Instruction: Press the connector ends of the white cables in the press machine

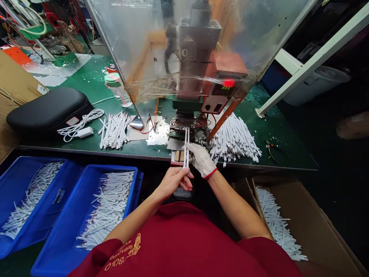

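Head view, white strips (186,154), green workbench (86,82), floor (334,184)

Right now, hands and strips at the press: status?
Bare left hand and gloved right hand both on white strips, held upright. Press base just ahead. Loose strip pile beside right hand.

And there's the bare left hand (173,182), fingers curled tight, up against the right hand (200,159), white-gloved with a red cuff, pinching just above it, left forearm (135,217) and right forearm (236,207) angling inward!
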Demonstrator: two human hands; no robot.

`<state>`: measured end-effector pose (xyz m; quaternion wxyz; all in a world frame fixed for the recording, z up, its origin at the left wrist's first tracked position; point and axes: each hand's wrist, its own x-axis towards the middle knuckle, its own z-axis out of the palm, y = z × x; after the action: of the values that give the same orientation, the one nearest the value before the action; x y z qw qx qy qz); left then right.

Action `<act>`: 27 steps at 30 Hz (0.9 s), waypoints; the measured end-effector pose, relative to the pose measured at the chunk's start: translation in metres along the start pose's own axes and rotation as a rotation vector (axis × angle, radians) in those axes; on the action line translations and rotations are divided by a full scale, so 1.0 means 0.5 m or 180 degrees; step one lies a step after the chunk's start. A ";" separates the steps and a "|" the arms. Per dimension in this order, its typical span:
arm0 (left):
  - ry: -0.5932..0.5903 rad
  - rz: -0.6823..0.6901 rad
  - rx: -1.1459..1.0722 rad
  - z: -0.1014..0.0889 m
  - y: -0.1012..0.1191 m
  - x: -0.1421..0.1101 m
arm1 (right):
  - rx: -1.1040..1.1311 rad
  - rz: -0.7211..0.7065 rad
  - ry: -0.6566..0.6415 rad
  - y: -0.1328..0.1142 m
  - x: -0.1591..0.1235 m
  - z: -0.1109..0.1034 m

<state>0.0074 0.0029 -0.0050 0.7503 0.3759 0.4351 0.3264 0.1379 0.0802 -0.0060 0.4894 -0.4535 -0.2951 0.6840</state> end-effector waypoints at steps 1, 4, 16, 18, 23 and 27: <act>0.0002 -0.0003 0.0002 0.000 0.000 0.000 | -0.0008 -0.0010 0.0009 0.000 0.000 0.000; 0.0006 -0.0011 -0.0031 0.001 0.001 0.001 | -0.0018 0.0041 -0.0023 -0.001 -0.001 0.000; -0.0073 -0.0172 -0.0244 0.018 0.016 0.004 | -0.0243 -0.0097 0.0050 -0.036 0.083 0.008; -0.0052 -0.0134 -0.0248 0.021 0.014 0.006 | -0.0232 0.0008 -0.0022 -0.042 0.094 0.016; -0.0074 -0.0089 -0.0231 0.022 0.008 0.014 | -0.0259 0.0102 0.0126 -0.049 0.100 0.026; -0.0050 -0.0010 -0.0207 0.021 0.005 0.019 | -0.0262 0.0111 0.0103 -0.048 0.098 0.024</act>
<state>0.0204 0.0090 -0.0030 0.7660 0.3532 0.4190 0.3362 0.1315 0.1347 0.0031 0.4630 -0.4893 -0.3070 0.6723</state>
